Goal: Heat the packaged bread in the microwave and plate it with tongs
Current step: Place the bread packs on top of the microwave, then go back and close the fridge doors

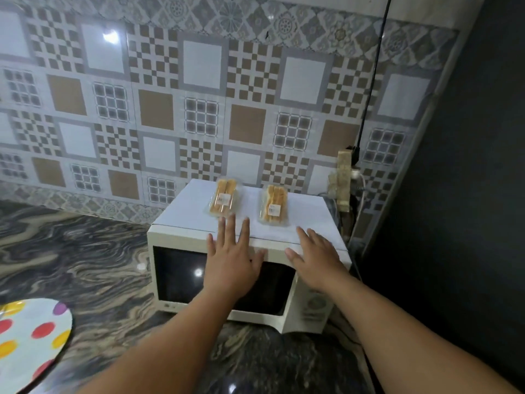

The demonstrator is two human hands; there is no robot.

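Reaching with the flat, released left hand [231, 255] and right hand [314, 255], each grip holding nothing, toward two clear plastic packs of bread [223, 201] lying atop the closed cream microwave [181, 231], probably for loading.

Two bread packages [223, 199] [273, 205] lie side by side on the microwave [181, 280]; a plate [31, 339] sits on the counter [99, 265], front left.

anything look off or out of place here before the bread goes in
Nothing is spilled or damaged. The two bread packs sit on top of the microwave, slightly askew to each other. The door is shut. Both open hands, left hand and right hand, reach toward them.
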